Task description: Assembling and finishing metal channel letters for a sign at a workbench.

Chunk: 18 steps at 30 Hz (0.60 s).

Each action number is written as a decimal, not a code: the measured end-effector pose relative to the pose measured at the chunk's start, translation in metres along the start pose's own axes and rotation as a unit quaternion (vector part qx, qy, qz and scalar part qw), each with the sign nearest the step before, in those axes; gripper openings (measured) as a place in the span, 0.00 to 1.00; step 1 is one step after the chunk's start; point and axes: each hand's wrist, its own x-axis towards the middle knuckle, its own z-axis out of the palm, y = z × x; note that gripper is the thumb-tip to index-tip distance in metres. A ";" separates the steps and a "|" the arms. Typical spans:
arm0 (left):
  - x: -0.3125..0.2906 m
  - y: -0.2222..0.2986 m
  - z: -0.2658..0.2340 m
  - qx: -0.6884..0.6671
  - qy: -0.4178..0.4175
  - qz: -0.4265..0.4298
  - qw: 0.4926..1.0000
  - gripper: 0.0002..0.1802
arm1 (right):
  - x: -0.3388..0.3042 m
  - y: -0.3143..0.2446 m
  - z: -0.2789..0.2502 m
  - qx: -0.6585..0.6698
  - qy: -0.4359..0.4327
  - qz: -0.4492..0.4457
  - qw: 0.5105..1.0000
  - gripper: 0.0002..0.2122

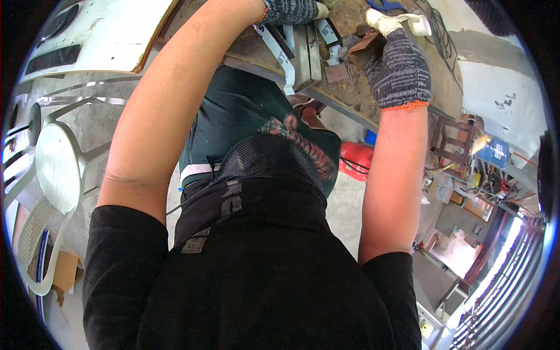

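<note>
My left hand (287,11), in a dark grey knit glove, is cut off by the upper edge over some metal pieces; a pale fingertip shows at its right, but its grip is hidden. Below it, a grey metal bar (307,58) and a pale strip with dark marks (279,51) reach the table's near edge. My right hand (402,67), gloved alike with an orange cuff, is closed beside a brown, rusty-looking plate (365,50) and appears to grip it. The whitish glove fingers bend over its far side. A small reddish-brown square plate (336,73) lies nearby.
A worn wooden table (350,96) carries the pieces, with a blue-handled tool (385,5) and dark cable (446,38) at its far right. White plastic chairs (57,166) stand left of me. A red container (356,161) sits on the floor below the table; a wooden stool (452,140) is further right.
</note>
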 end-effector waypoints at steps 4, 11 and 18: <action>0.000 -0.001 0.000 -0.015 -0.012 0.002 1.000 0.11 | -0.006 -0.006 0.008 -0.009 0.034 0.027 0.999 0.12; 0.001 -0.002 0.000 -0.006 -0.004 0.010 1.000 0.11 | -0.014 -0.017 0.016 -0.178 0.044 -0.043 0.982 0.15; 0.002 -0.001 0.001 -0.019 -0.011 0.004 1.000 0.11 | -0.020 -0.025 0.005 -0.296 0.018 -0.116 0.948 0.15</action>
